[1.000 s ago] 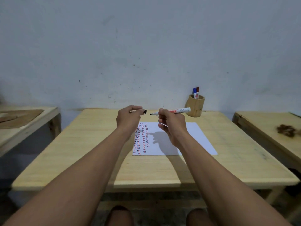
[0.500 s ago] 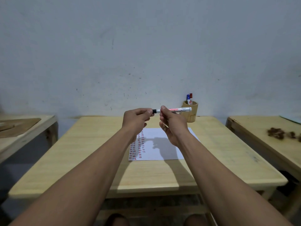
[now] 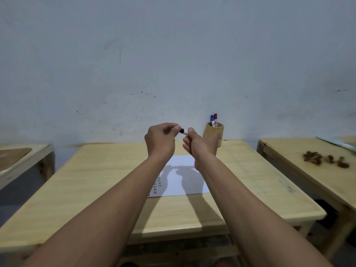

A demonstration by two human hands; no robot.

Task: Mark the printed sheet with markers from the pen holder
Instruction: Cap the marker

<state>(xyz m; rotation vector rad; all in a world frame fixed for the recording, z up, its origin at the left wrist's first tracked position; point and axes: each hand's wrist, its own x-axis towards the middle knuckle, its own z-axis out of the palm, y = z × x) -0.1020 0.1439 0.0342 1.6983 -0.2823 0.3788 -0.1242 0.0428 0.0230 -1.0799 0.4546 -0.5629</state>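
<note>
Both hands are raised above the white printed sheet (image 3: 183, 176), which lies on the wooden table (image 3: 96, 176) and carries rows of red and dark marks near its left edge. My right hand (image 3: 198, 146) grips the white barrel of a black marker (image 3: 184, 132); most of the barrel is hidden in the fist. My left hand (image 3: 160, 140) pinches the black cap (image 3: 181, 130) at the marker's left end. A wooden pen holder (image 3: 213, 134) stands behind my right hand with a blue marker (image 3: 212, 120) and a red marker (image 3: 215, 118) in it.
A second wooden table (image 3: 308, 170) on the right bears brown clumps (image 3: 325, 159). Another wooden surface (image 3: 21, 160) stands at the left. A grey wall rises right behind the table.
The cap and the marker were apart one second ago; they have come together and the cap now sits on the tip. The marker swung to point away from me, and the view tilted up.
</note>
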